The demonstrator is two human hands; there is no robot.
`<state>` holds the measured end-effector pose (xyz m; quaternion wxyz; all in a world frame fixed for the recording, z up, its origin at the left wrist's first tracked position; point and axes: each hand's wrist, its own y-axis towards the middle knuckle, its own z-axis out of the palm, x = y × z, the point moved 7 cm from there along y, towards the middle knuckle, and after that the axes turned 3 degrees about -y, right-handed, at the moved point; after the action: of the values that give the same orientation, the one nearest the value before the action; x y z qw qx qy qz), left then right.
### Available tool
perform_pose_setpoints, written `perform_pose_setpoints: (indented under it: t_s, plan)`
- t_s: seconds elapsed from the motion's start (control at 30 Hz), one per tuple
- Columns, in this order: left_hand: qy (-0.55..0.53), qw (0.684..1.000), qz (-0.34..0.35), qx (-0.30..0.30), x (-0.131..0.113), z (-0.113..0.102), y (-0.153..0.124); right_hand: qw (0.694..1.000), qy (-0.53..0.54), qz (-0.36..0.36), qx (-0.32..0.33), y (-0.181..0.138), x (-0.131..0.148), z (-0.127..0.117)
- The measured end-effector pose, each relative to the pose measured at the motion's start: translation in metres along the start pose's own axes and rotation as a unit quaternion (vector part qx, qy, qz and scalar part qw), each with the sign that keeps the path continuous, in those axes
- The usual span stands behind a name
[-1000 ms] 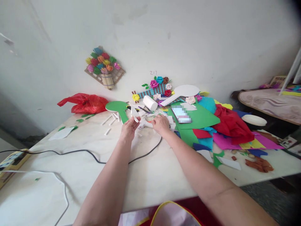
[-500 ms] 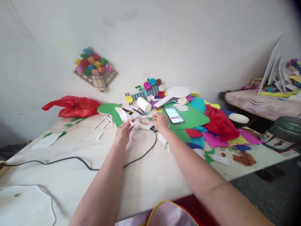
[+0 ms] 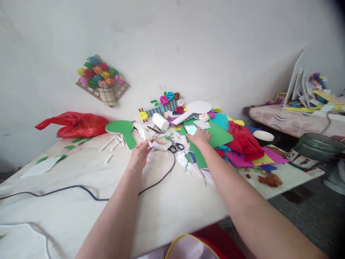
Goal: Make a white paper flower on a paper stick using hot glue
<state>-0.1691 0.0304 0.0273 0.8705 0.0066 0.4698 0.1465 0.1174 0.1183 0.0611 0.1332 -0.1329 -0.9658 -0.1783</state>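
My left hand (image 3: 139,154) pinches a small white strip (image 3: 150,142) between thumb and fingers, above the table. Just beyond it lies a white tool that looks like a glue gun (image 3: 161,146), partly covered by scraps, with a black cord (image 3: 172,169) running toward me. Scissors with black handles (image 3: 176,146) rest to its right. My right hand (image 3: 199,137) reaches over a phone (image 3: 190,129) with a lit screen and seems to touch its right side. Its fingers look spread, though some tips are hidden. The phone lies on green board (image 3: 219,135).
A green paddle-shaped board (image 3: 120,126), white sticks (image 3: 105,144) and a white cylinder (image 3: 160,121) surround the scraps. A red plastic bag (image 3: 81,124) sits at the back left. Crumpled red paper (image 3: 245,142) and a large jar (image 3: 314,151) stand right. Paper flowers (image 3: 98,73) hang on the wall.
My right hand has moved right, from the scraps by the white tool to the phone, uncovering the scissors. The left hand still holds the white strip. The view has shifted slightly right.
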Motion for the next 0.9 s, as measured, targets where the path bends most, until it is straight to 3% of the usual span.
perform_pose_setpoints:
  t_s: [0.27, 0.9]
  plan:
    - [0.005, 1.000, -0.017, -0.005, 0.001, 0.002, -0.002, 0.998, -0.030, 0.013, 0.053, 0.010, 0.000, 0.019]
    - [0.002, 1.000, -0.018, -0.005, 0.001, -0.002, -0.001, 1.000, -0.008, -0.022, 0.019, 0.027, 0.008, 0.023]
